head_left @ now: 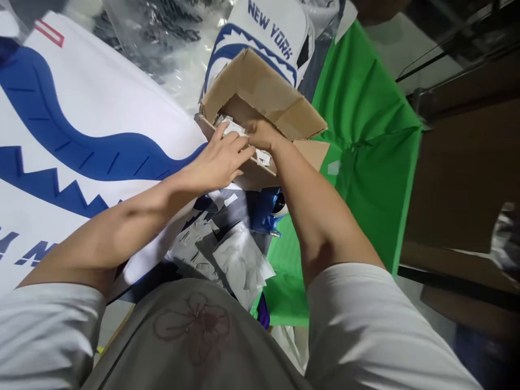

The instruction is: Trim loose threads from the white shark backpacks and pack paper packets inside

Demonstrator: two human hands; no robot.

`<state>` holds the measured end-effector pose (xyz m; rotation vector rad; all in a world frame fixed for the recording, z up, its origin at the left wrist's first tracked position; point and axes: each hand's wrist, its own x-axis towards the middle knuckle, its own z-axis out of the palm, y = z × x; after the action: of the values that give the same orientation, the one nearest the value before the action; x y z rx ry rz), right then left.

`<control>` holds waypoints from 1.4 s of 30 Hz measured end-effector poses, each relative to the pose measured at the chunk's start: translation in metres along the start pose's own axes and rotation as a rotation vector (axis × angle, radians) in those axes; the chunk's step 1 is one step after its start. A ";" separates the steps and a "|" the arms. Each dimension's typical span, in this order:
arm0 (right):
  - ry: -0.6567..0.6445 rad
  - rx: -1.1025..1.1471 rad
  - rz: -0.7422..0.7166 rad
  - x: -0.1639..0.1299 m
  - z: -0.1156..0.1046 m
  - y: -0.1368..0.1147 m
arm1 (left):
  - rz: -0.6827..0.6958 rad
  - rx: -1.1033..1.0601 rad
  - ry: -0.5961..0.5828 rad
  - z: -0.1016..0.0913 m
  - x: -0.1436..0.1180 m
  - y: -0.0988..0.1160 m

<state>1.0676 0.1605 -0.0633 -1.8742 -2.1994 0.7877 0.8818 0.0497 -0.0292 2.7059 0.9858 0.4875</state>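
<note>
An open brown cardboard box (264, 89) lies tilted on the table, with small white packets (232, 127) inside. My left hand (219, 160) rests at the box's near edge, fingers spread over the packets. My right hand (262, 134) reaches into the box, its fingers hidden among the packets, so its hold is unclear. Below my arms lies a pile of grey and clear plastic bags (231, 254) and a blue object (266, 211).
A white garment with blue jagged print (81, 124) covers the left. A folded white garment reading NEW YORK (272, 27) and clear plastic bags (162, 38) lie behind the box. Green cloth (365, 119) drapes the table's right side. Brown boxes (467, 179) stand beyond.
</note>
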 end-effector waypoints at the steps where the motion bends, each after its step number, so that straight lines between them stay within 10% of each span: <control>1: 0.111 0.071 -0.025 -0.012 -0.008 -0.001 | 0.011 -0.032 0.011 0.002 -0.001 -0.003; 5: 0.744 0.275 -0.139 -0.118 -0.035 -0.006 | 0.029 -0.124 0.070 -0.002 -0.002 -0.008; 7: 0.837 0.271 -0.087 -0.197 -0.020 0.001 | 0.045 -0.160 0.091 -0.016 -0.002 0.002; 11: 0.185 0.259 0.266 -0.341 0.073 0.036 | -0.025 -0.248 0.013 -0.051 -0.020 0.054; 14: -0.096 0.017 0.550 -0.399 0.149 0.056 | -0.178 -0.368 -0.330 -0.044 -0.055 0.105; 18: -0.141 -0.141 0.668 -0.418 0.200 0.054 | -0.393 -0.443 -0.644 0.026 -0.111 0.151; 24: 0.022 -0.094 0.680 -0.414 0.206 0.046 | -0.748 -0.410 -0.399 0.118 -0.134 0.160; 30: 0.167 -0.073 0.432 -0.441 0.194 0.016 | -0.888 -0.478 -0.186 0.102 -0.157 0.153; 35: 0.284 0.093 0.069 -0.469 0.217 -0.034 | -1.289 -1.353 0.033 0.076 -0.226 0.185; 42: 0.205 0.217 0.154 -0.454 0.237 -0.057 | -1.600 -1.436 0.386 0.101 -0.270 0.229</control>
<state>1.0103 -0.3456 -0.1378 -1.9356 -1.7908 0.7843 0.8587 -0.3075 -0.1125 0.2636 1.5340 0.7858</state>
